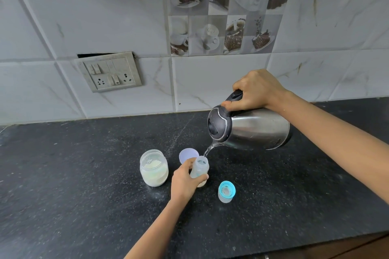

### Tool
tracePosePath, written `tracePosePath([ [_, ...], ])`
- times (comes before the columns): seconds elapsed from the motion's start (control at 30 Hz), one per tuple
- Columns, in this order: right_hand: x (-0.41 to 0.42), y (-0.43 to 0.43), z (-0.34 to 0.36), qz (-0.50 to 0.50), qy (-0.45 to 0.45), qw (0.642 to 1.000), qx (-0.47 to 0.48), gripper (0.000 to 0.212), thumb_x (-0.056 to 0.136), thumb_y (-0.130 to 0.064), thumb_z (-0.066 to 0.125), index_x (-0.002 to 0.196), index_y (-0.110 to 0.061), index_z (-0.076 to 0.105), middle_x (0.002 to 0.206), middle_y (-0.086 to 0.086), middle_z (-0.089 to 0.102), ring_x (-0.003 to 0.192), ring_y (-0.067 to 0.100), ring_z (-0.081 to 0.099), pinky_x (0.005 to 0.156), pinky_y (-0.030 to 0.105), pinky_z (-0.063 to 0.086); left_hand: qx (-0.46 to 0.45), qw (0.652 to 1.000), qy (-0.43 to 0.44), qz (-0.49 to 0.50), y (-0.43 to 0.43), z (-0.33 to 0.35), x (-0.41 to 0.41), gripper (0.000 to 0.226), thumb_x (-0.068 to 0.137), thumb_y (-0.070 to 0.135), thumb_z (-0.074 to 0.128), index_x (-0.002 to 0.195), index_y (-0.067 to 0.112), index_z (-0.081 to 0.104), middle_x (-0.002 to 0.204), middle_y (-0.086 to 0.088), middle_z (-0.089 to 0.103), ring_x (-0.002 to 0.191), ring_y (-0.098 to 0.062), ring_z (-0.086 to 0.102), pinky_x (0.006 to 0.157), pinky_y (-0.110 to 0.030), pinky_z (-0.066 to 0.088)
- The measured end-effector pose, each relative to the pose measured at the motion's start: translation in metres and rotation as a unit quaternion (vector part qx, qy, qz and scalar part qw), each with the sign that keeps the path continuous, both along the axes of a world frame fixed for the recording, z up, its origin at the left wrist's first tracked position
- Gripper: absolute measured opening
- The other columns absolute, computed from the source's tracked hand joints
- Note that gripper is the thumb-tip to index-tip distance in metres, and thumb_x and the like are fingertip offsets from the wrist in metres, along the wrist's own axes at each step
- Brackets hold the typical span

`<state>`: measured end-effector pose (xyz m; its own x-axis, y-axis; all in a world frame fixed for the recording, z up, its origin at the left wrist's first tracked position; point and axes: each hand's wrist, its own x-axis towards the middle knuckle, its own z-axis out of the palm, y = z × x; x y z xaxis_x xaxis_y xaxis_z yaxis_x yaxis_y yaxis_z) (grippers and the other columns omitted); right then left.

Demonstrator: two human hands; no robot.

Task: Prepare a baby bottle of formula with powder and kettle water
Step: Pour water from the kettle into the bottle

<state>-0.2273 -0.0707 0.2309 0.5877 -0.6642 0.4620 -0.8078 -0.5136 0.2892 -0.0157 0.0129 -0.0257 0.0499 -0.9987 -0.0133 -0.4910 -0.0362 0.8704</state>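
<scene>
Down on the black worktop, near the middle of the frame, the left hand wraps round the baby bottle to keep it steady while the right hand grips the tipped kettle so water falls in.

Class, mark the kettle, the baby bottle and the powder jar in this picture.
kettle (259,128): head view, on its steel side.
baby bottle (201,168): head view, on its clear wall below the neck.
powder jar (154,172): head view, on its front wall.
</scene>
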Motion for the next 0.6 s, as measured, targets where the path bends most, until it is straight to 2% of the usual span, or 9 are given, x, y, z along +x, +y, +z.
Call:
tracePosePath([
  [0.07, 0.002, 0.001, 0.000, 0.002, 0.003, 1.000, -0.001, 0.067, 0.067, -0.076, 0.038, 0.044, -0.013, 0.042, 0.039, -0.001, 0.040, 0.045, 0.026, 0.042, 0.047, 0.022, 0.015, -0.002, 1.000, 0.002, -0.003, 0.001, 0.001, 0.000, 0.056, 0.062, 0.037, 0.084, 0.108, 0.043, 0.053, 0.091, 0.031, 0.053, 0.086, 0.008, 0.053, 0.068, -0.005, 0.034],
  [0.17, 0.004, 0.003, -0.001, 0.008, 0.000, 1.000, -0.007, 0.068, 0.067, -0.076, 0.037, 0.043, -0.013, 0.041, 0.038, -0.002, 0.037, 0.043, 0.026, 0.040, 0.047, 0.020, 0.015, -0.004, 1.000, 0.005, -0.004, 0.001, 0.001, 0.000, 0.058, 0.061, 0.037, 0.083, 0.112, 0.040, 0.055, 0.095, 0.028, 0.055, 0.088, 0.006, 0.053, 0.070, -0.006, 0.035],
  [0.33, 0.006, 0.004, -0.003, 0.019, 0.009, 1.000, -0.017, 0.071, 0.068, -0.077, 0.038, 0.042, -0.011, 0.044, 0.037, 0.000, 0.042, 0.041, 0.025, 0.041, 0.046, 0.019, 0.014, -0.004, 1.000, 0.000, -0.003, 0.003, -0.001, 0.001, 0.060, 0.063, 0.037, 0.084, 0.114, 0.038, 0.054, 0.100, 0.023, 0.055, 0.094, 0.001, 0.053, 0.079, -0.015, 0.039],
  [0.47, 0.008, 0.006, -0.004, 0.022, 0.014, 1.000, -0.006, 0.071, 0.069, -0.076, 0.038, 0.042, -0.011, 0.044, 0.036, -0.001, 0.040, 0.039, 0.023, 0.040, 0.046, 0.020, 0.015, -0.011, 1.000, 0.001, -0.005, 0.004, 0.001, 0.001, 0.056, 0.061, 0.039, 0.083, 0.108, 0.045, 0.052, 0.093, 0.028, 0.055, 0.091, 0.001, 0.055, 0.072, -0.011, 0.037],
  [0.6, 0.008, 0.011, -0.006, 0.011, 0.004, 1.000, 0.010, 0.067, 0.068, -0.075, 0.043, 0.042, -0.014, 0.036, 0.035, -0.005, 0.032, 0.040, 0.021, 0.036, 0.046, 0.020, 0.016, -0.015, 1.000, 0.001, -0.004, 0.005, 0.002, 0.000, 0.057, 0.061, 0.040, 0.083, 0.110, 0.043, 0.053, 0.094, 0.028, 0.055, 0.090, 0.002, 0.055, 0.072, -0.011, 0.037],
])
